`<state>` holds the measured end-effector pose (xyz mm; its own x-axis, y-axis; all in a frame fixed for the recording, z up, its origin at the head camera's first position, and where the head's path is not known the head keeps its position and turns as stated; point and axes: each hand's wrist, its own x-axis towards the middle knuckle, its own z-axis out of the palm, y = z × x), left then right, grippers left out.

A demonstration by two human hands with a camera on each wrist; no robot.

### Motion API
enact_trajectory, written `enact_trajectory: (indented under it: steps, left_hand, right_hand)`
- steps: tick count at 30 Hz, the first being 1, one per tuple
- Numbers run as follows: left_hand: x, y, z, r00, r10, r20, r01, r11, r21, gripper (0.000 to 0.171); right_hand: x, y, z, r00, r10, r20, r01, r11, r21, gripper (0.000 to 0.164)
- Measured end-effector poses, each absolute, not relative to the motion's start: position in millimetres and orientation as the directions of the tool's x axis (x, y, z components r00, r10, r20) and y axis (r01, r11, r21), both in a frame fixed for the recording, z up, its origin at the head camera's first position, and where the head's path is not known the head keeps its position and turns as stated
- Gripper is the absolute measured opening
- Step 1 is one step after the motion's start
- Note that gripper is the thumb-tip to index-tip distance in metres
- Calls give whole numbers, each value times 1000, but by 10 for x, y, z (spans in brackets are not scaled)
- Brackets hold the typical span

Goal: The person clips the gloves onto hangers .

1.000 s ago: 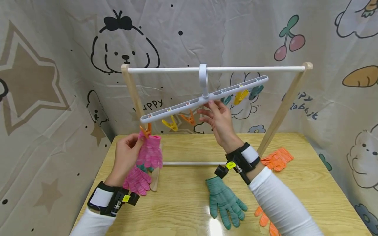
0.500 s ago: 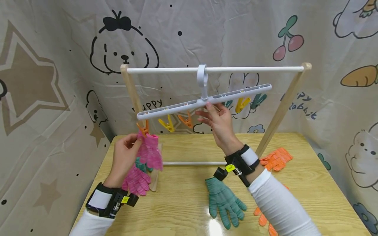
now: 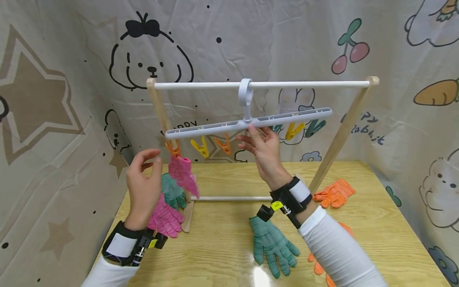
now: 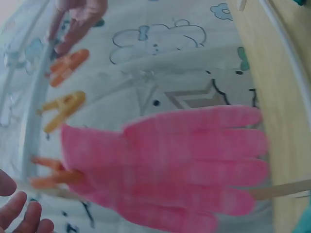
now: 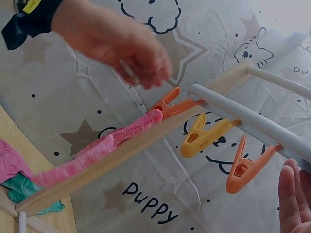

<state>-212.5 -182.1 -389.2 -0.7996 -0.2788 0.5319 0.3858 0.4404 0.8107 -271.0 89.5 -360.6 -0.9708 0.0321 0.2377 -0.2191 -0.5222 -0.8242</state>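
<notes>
A pink glove point(image 3: 183, 174) hangs from the orange clothespin point(image 3: 173, 148) at the left end of a white clip hanger point(image 3: 211, 130). My left hand point(image 3: 144, 185) is apart from the glove, just to its left, fingers loosely bent with nothing in them. In the left wrist view the glove point(image 4: 184, 165) hangs by its cuff from the orange clip point(image 4: 56, 174). My right hand point(image 3: 263, 155) holds the hanger under its middle, thumb in front and the index finger partly hidden behind the bar. The hanger's hook point(image 3: 245, 93) loops over the rack's top rod point(image 3: 308, 84).
Yellow point(image 3: 201, 147), orange point(image 3: 224, 144) and green clips hang along the bar. On the wooden table point(image 3: 222, 235) lie a pink glove point(image 3: 165, 219), a green glove point(image 3: 173, 190) by the rack's left foot, another green glove point(image 3: 274, 245), and orange gloves point(image 3: 335, 193) at right.
My left hand has let go of the pink glove and moved left. The hanger's left end has risen and its right end has dropped. My right hand stays at the hanger's middle.
</notes>
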Motion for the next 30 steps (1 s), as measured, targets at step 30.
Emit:
enact_trajectory:
  steps: [30]
  left_hand:
    - [-2582,-738,-2624,-370,241,897,772,617,153,25]
  right_hand:
    - [-2717,836,-3633,-974,55,220,-214,-547,-809,12]
